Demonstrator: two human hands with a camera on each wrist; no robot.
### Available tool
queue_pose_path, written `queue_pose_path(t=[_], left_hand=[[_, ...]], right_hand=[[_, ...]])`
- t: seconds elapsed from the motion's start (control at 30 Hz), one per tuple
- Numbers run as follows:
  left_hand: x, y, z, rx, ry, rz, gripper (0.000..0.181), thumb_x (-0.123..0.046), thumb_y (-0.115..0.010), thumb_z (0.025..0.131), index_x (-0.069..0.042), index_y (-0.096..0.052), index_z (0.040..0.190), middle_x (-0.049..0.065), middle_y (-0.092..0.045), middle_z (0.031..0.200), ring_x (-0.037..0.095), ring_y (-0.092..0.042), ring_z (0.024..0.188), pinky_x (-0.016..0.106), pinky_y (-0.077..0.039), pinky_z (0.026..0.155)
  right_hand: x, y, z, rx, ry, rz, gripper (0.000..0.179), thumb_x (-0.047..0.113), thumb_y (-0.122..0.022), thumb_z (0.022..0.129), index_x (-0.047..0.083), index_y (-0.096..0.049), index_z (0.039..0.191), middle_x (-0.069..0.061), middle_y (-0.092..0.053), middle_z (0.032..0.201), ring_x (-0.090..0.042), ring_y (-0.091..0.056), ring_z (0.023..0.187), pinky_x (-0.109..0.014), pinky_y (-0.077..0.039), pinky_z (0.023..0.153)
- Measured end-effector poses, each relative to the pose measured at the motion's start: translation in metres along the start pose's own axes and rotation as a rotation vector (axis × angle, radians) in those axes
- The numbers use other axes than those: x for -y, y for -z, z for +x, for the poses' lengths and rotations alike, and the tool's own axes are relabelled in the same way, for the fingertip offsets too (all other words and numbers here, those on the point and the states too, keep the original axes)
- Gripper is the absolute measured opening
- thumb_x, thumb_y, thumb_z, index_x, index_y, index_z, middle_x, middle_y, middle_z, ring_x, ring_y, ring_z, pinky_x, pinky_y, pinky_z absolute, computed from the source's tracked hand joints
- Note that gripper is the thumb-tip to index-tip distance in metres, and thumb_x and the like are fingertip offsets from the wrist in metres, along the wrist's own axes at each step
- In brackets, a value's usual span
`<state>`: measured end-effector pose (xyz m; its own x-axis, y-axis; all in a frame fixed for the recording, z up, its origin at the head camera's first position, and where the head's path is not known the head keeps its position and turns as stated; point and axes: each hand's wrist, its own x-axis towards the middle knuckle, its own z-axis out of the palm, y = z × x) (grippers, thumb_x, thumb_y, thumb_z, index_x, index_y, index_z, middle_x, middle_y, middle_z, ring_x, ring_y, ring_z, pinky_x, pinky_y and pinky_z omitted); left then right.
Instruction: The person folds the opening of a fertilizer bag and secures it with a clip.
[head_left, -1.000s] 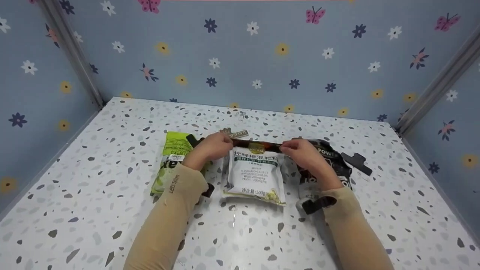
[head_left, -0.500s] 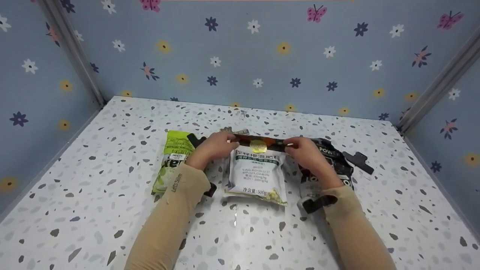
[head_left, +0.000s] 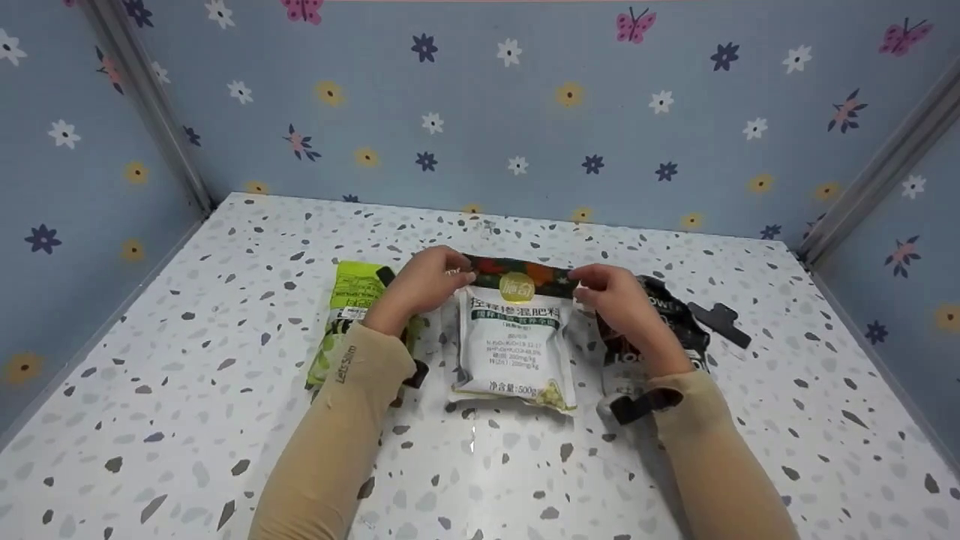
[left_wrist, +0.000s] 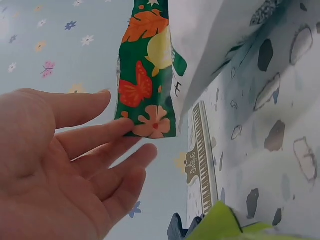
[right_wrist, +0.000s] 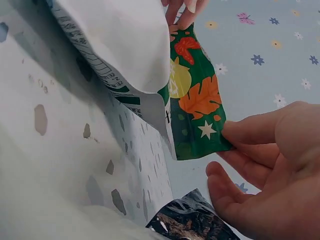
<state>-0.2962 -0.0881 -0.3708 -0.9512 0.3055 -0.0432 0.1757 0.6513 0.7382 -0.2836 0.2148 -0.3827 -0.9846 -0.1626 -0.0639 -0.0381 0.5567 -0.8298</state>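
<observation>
A white fertilizer bag (head_left: 514, 345), printed with dark lettering, lies between my hands. Its green top strip (left_wrist: 145, 80) carries orange leaves, flowers and a round yellow patch, and stands raised. My left hand (head_left: 429, 281) is at the strip's left corner. In the left wrist view its index fingertip (left_wrist: 127, 125) touches the strip from behind, while the thumb (left_wrist: 82, 107) stands apart and the other fingers are loosely spread. My right hand (head_left: 619, 304) pinches the opposite corner between thumb and index finger (right_wrist: 250, 132), beside a white star print.
A lime-green bag (head_left: 352, 289) lies to the left, partly behind my left arm. On the right is a black bag (head_left: 667, 307), with a black clip (head_left: 720, 324) beyond it. A bronze ruler-like strip (left_wrist: 201, 160) lies behind the white bag. A patterned wall (head_left: 480, 97) rises at the back.
The fertilizer bag's top strip has been lifted and shows more of its coloured print. Both hands have moved up and away with it, and the left fingers look more spread.
</observation>
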Motion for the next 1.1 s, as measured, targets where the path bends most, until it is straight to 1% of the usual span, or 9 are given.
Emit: queue_pose_path(t=[0.13, 0.23, 0.3, 0.4, 0.5, 0.67, 0.8, 0.97, 1.1], left_hand=[[0.002, 0.002, -0.001, -0.014, -0.007, -0.106, 0.034, -0.023, -0.06, 0.102, -0.01, -0.058, 0.133, 0.011, -0.057, 0.134, 0.026, -0.054, 0.123, 0.045, -0.046, 0.099], [0.003, 0.001, -0.002, -0.022, -0.022, -0.182, 0.029, -0.02, -0.062, 0.101, -0.012, -0.059, 0.129, 0.008, -0.059, 0.128, 0.023, -0.058, 0.115, 0.044, -0.048, 0.094], [0.003, 0.001, -0.002, -0.038, -0.046, -0.221, 0.027, -0.019, -0.063, 0.1, -0.012, -0.059, 0.127, 0.007, -0.059, 0.124, 0.021, -0.059, 0.112, 0.043, -0.049, 0.091], [0.004, 0.0, -0.002, -0.073, -0.09, -0.256, 0.024, -0.017, -0.064, 0.099, -0.012, -0.061, 0.123, 0.006, -0.059, 0.12, 0.021, -0.058, 0.108, 0.041, -0.05, 0.087], [0.004, 0.0, -0.002, -0.102, -0.128, -0.264, 0.023, -0.015, -0.065, 0.098, -0.013, -0.062, 0.121, 0.005, -0.059, 0.119, 0.02, -0.058, 0.106, 0.04, -0.05, 0.085], [0.002, 0.0, -0.001, -0.112, -0.172, -0.259, 0.025, -0.012, -0.066, 0.098, -0.013, -0.063, 0.123, 0.004, -0.059, 0.12, 0.018, -0.059, 0.106, 0.038, -0.052, 0.084], [0.001, 0.001, 0.0, -0.116, -0.179, -0.327, 0.027, -0.01, -0.067, 0.097, -0.012, -0.062, 0.123, 0.006, -0.059, 0.117, 0.018, -0.061, 0.103, 0.038, -0.053, 0.084], [0.001, 0.003, 0.0, -0.129, -0.173, -0.429, 0.028, -0.006, -0.068, 0.095, -0.01, -0.063, 0.123, 0.008, -0.059, 0.115, 0.018, -0.062, 0.102, 0.035, -0.054, 0.086], [-0.001, 0.004, -0.001, -0.15, -0.173, -0.428, 0.027, -0.008, -0.07, 0.094, -0.012, -0.065, 0.12, 0.008, -0.061, 0.112, 0.017, -0.063, 0.101, 0.034, -0.055, 0.084]], right_hand=[[0.001, 0.002, 0.001, 0.019, 0.01, 0.097, 0.038, 0.007, -0.062, 0.098, 0.009, -0.058, 0.135, -0.013, -0.053, 0.142, -0.029, -0.054, 0.125, -0.048, -0.046, 0.101], [0.001, 0.002, 0.0, 0.025, 0.018, 0.147, 0.041, 0.005, -0.063, 0.096, 0.009, -0.056, 0.136, -0.014, -0.053, 0.139, -0.03, -0.055, 0.122, -0.05, -0.046, 0.1], [0.002, 0.001, -0.001, 0.026, 0.03, 0.189, 0.043, 0.003, -0.062, 0.095, 0.009, -0.055, 0.137, -0.014, -0.054, 0.136, -0.031, -0.057, 0.118, -0.051, -0.046, 0.099], [0.002, 0.001, -0.002, 0.018, 0.06, 0.26, 0.044, -0.001, -0.061, 0.094, 0.008, -0.055, 0.136, -0.013, -0.054, 0.134, -0.03, -0.058, 0.114, -0.053, -0.046, 0.098], [0.002, 0.002, -0.002, -0.001, 0.097, 0.299, 0.044, -0.005, -0.06, 0.093, 0.005, -0.055, 0.135, -0.013, -0.053, 0.135, -0.03, -0.056, 0.113, -0.052, -0.048, 0.097], [0.002, 0.003, 0.0, -0.05, 0.118, 0.289, 0.045, -0.01, -0.059, 0.091, 0.003, -0.055, 0.134, -0.014, -0.052, 0.132, -0.029, -0.055, 0.113, -0.042, -0.054, 0.088], [0.003, 0.004, 0.002, -0.083, 0.117, 0.276, 0.048, -0.012, -0.061, 0.09, 0.007, -0.055, 0.134, -0.015, -0.053, 0.13, -0.028, -0.058, 0.113, -0.035, -0.055, 0.083], [0.006, 0.008, -0.001, -0.077, 0.116, 0.288, 0.05, -0.009, -0.063, 0.091, 0.009, -0.055, 0.137, -0.015, -0.053, 0.129, -0.028, -0.06, 0.115, -0.033, -0.055, 0.085], [0.009, 0.012, -0.004, -0.068, 0.135, 0.295, 0.051, -0.009, -0.064, 0.091, 0.009, -0.055, 0.138, -0.014, -0.054, 0.129, -0.027, -0.061, 0.114, -0.032, -0.055, 0.083]])
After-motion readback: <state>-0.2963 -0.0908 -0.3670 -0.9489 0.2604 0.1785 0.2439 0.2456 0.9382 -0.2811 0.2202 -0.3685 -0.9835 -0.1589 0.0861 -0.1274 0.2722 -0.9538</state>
